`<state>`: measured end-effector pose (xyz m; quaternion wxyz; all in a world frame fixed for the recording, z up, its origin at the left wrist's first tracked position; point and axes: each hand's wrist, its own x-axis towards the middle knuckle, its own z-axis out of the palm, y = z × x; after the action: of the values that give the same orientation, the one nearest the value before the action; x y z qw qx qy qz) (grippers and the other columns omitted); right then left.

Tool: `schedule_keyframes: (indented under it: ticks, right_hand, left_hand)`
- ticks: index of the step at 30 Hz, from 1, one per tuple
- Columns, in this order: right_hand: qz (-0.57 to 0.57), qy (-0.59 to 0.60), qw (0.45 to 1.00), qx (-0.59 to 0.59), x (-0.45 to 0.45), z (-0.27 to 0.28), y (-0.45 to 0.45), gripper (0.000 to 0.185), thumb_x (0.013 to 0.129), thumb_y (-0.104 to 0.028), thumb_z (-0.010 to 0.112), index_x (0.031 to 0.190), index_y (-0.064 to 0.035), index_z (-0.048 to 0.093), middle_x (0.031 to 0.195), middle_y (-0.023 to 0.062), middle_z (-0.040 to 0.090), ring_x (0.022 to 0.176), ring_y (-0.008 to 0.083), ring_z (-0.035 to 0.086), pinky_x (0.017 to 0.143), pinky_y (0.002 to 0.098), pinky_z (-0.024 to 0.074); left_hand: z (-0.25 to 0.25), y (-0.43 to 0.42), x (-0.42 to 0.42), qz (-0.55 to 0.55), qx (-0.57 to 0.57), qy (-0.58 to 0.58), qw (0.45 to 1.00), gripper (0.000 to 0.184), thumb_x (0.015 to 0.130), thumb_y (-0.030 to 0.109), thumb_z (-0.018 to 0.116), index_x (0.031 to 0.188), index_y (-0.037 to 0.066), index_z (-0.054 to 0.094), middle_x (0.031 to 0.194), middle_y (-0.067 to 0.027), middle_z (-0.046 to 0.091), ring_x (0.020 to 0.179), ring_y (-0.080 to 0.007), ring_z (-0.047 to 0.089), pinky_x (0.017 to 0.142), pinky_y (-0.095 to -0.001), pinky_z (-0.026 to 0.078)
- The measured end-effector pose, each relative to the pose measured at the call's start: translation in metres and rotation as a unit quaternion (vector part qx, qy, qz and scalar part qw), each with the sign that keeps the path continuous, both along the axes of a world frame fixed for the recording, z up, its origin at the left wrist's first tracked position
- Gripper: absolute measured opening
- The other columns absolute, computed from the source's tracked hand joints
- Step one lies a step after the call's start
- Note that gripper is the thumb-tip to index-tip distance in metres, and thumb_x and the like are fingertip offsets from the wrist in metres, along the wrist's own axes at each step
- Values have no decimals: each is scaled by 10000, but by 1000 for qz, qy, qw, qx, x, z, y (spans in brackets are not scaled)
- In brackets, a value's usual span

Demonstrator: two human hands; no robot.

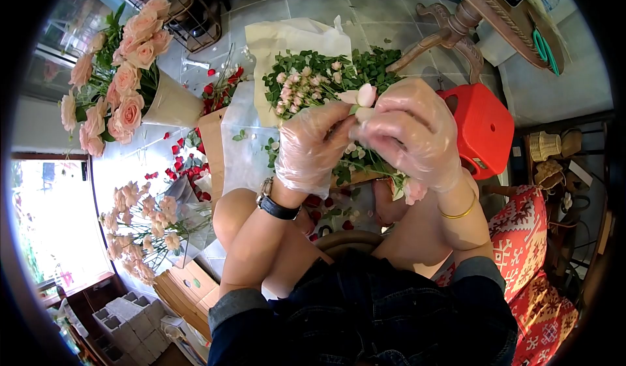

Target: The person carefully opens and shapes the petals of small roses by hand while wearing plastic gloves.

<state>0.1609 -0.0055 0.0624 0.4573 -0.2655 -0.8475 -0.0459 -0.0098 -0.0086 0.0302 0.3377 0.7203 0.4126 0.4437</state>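
My left hand [316,145] and my right hand [415,133] are raised close together in clear plastic gloves, both with fingers pinched. A pale pink rosebud [366,95] shows between their fingertips. Its stem is hidden by the fingers, so how each hand shares the grip is hard to see. Under my right hand hangs another pink rose [414,190]; whether that hand holds it is unclear. Just beyond my hands lies a bunch of small pink spray roses [305,87] with green leaves, on cream wrapping paper [261,40] on the floor.
A red plastic stool [486,128] stands right of my hands, below a wooden table [502,23] with scissors [544,51]. On the left are a bucket [173,102] of pink roses, peach roses [140,226] and cardboard [189,284]. Red petals [179,164] litter the tiles.
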Motion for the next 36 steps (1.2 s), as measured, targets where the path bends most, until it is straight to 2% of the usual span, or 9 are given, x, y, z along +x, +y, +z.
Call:
schedule_keyframes:
  ticks: [2, 5, 6, 12, 18, 24, 31, 33, 36]
  right_hand:
    - [77, 101, 986, -108, -1, 10, -5, 210, 664, -74, 725, 821, -78, 585, 818, 51, 563, 692, 215, 556, 585, 303, 444]
    - [123, 232, 944, -201, 8, 11, -8, 158, 730, -53, 678, 865, -51, 596, 836, 58, 572, 714, 160, 546, 644, 278, 437]
    - [141, 319, 903, -253, 9, 10, -9, 147, 745, -36, 659, 878, -37, 597, 845, 61, 577, 724, 140, 541, 664, 268, 433]
    - [50, 318, 904, -280, 4, 12, -12, 112, 769, -23, 631, 877, -13, 606, 824, 56, 582, 717, 116, 533, 671, 232, 432]
    - [-9, 201, 942, -268, 1, 13, -15, 177, 671, -83, 751, 801, -51, 634, 805, 41, 545, 700, 130, 537, 639, 239, 454]
    - [-17, 212, 936, -279, 0, 12, -11, 196, 669, -97, 762, 814, -55, 638, 805, 42, 546, 699, 125, 562, 643, 238, 473]
    - [-3, 236, 933, -271, -1, 12, -12, 180, 671, -95, 755, 816, -68, 651, 824, 44, 557, 724, 141, 576, 655, 249, 474]
    - [-21, 205, 943, -261, 1, 10, -11, 165, 658, -86, 751, 795, -76, 660, 826, 50, 556, 771, 170, 575, 678, 269, 470]
    - [-34, 196, 947, -253, 3, 10, -12, 150, 652, -80, 744, 780, -81, 667, 826, 61, 557, 811, 194, 571, 699, 282, 463]
  left_hand:
    - [-4, 1, -1, -5, 6, -26, 1000, 67, 793, 40, 604, 840, -7, 595, 690, -123, 573, 596, -224, 565, 548, -296, 438]
    - [-10, -3, 0, -111, -136, -328, 928, 101, 832, -7, 576, 930, -30, 580, 961, -87, 605, 819, -187, 618, 726, -290, 502]
    - [-8, -5, 0, -112, -136, -327, 928, 101, 832, -7, 576, 930, -30, 580, 961, -87, 605, 819, -187, 618, 726, -290, 502]
    - [-6, -10, -2, -167, -223, -483, 830, 189, 821, -36, 572, 1007, -1, 578, 1002, -89, 589, 933, -186, 588, 817, -318, 487]
    - [-6, -12, 4, -64, -192, -388, 899, 106, 832, 16, 587, 937, -5, 591, 889, -48, 573, 832, -150, 582, 738, -278, 497]
    - [-13, 0, 2, -121, -111, -316, 935, 72, 810, 63, 635, 840, 3, 610, 776, -34, 568, 704, -117, 549, 606, -233, 450]
    - [-20, 2, -4, -149, -115, -238, 953, 240, 790, 81, 674, 995, -7, 585, 999, -52, 547, 897, -142, 572, 762, -278, 511]
    - [-16, 4, 3, -155, -62, -279, 946, 123, 814, 114, 634, 861, 1, 623, 767, -66, 615, 662, -156, 577, 587, -243, 455]
    - [-18, 3, 4, -134, -56, -275, 950, 146, 823, 119, 626, 907, -1, 628, 777, -68, 620, 677, -146, 586, 594, -240, 463]
